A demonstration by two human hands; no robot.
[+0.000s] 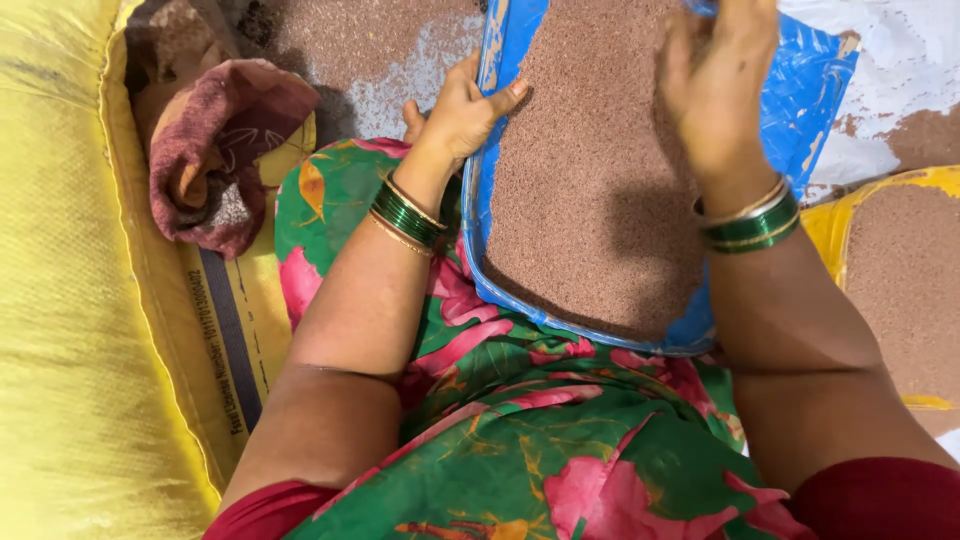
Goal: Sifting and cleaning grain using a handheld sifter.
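Yellow woven sack fills 9 o'clock side. My lap in green-pink floral cloth at 6 o'clock. Blue tray rests on lap toward 12 o'clock, spread with brown fine grain. Second yellow container of same grain at 3 o'clock. Crumpled maroon cloth at 10 o'clock. My left hand grips tray's left rim, fingers curled over edge. My right hand over grain, fingers loosely bent, blurred; cannot tell if holding anything.

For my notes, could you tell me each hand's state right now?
Left hand: gripping the blue tray rim.
Right hand: blurred over the brown grain; grip cannot be told.
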